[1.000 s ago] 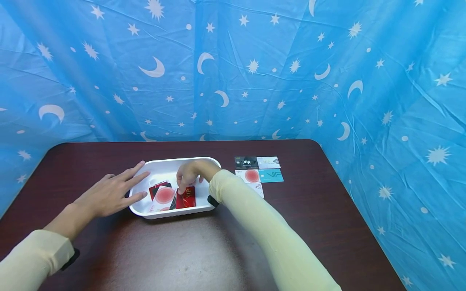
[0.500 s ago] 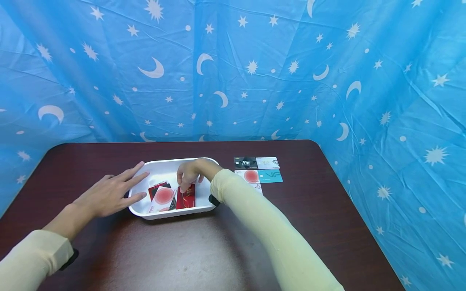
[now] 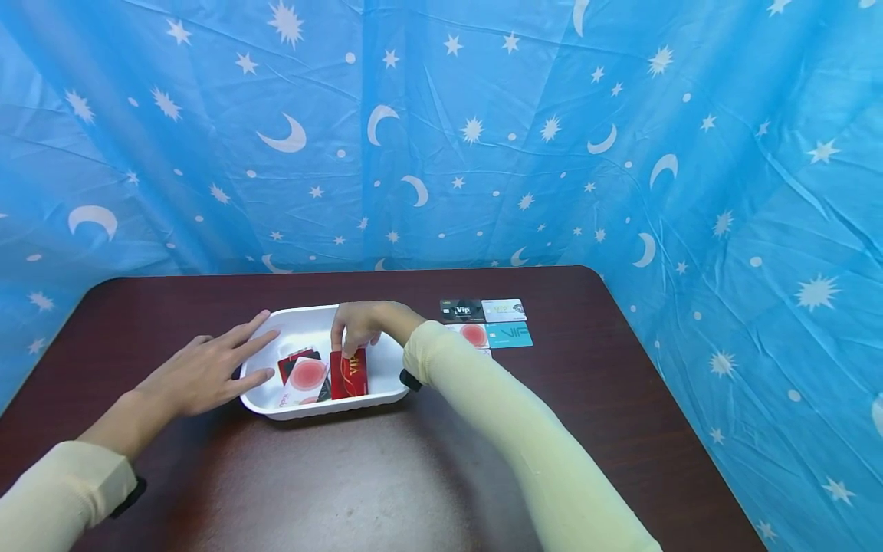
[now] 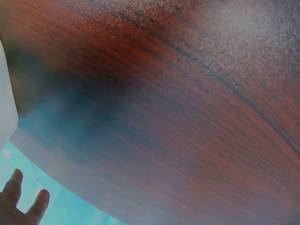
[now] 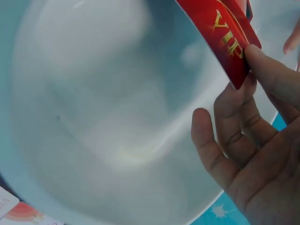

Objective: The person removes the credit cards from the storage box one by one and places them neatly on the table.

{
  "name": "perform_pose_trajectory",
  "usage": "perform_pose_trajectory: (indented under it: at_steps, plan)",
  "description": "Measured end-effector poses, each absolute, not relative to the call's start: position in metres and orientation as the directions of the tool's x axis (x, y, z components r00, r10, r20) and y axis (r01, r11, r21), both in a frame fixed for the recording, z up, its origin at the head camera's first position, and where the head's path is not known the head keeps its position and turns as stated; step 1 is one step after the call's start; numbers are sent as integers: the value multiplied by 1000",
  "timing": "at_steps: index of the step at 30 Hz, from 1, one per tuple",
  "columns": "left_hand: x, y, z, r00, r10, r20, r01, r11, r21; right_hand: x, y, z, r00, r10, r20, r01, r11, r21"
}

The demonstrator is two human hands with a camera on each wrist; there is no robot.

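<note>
Now the right hand (image 3: 362, 322) pinches a red VIP card (image 3: 349, 376) inside the white tray (image 3: 324, 410), hiding its top edge overhead; the right wrist view bares the thumb on one corner. Fingers spread, the left hand (image 3: 210, 366) reaches the rim, its own view cropping it.

Read on the red card (image 3: 349, 381), in gold capitals: "VIP", confirmed in the right wrist view. Read on the black card (image 3: 462, 310), in white: "Vip". Read faintly on the silver-white card (image 3: 503, 310): "VIP". Read on the teal card (image 3: 509, 335): "VI", plus a final letter unclear. Found illegible: small lettering on the circle-printed card (image 3: 306, 376) in the tray (image 3: 389, 368).
</note>
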State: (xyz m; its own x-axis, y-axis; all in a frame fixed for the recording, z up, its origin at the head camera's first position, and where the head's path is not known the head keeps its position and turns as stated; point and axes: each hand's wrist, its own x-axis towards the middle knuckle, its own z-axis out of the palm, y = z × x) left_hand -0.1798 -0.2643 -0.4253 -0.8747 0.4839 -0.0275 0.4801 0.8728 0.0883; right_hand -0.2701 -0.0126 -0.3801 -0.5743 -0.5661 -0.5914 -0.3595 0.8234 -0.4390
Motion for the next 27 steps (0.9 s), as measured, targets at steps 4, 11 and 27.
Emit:
perform_pose_trajectory:
  at_steps: [4, 11, 27]
  plan:
    - [-179, -265, -425, -876, 482, -25, 479, 873, 90, -271, -10, -377, -540, -606, -584, -402, 796, -453]
    - [-180, -264, -426, -875, 483, -24, 480, 874, 79, -266, -3, -367, -464, -703, -539, -535, 707, -462]
    - [-179, -264, -425, -876, 481, -33, 477, 875, 81, -263, 44, -355, -435, -766, -474, -574, 641, -510]
